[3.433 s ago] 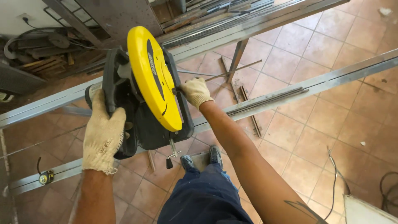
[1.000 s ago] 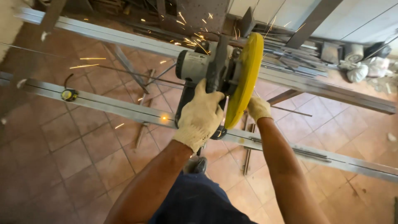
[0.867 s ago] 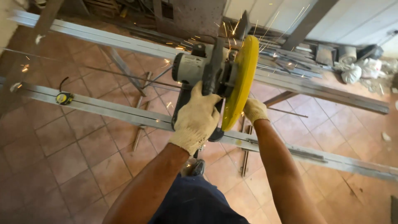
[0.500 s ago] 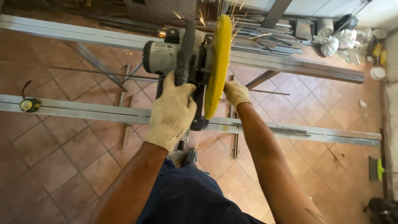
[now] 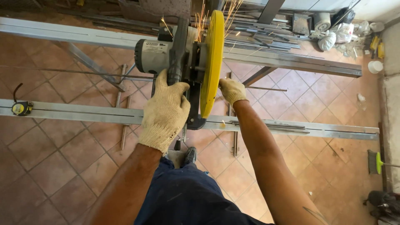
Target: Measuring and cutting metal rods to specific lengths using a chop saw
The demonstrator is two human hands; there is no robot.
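Observation:
A chop saw with a yellow blade guard and grey motor stands over a long grey metal rail. My left hand, in a cream knit glove, grips the saw's black handle. My right hand, gloved too, rests just right of the guard, holding a thin metal piece by the blade. Sparks fly up behind the guard.
A second long rail lies across the far side, with metal scrap piled behind it. A yellow tape measure sits on the near rail at left. Thin rods lie on the tiled floor. A green broom rests at right.
The view has swung so the saw sits more centred. Sparks still fly up from behind the guard. Both hands keep their hold.

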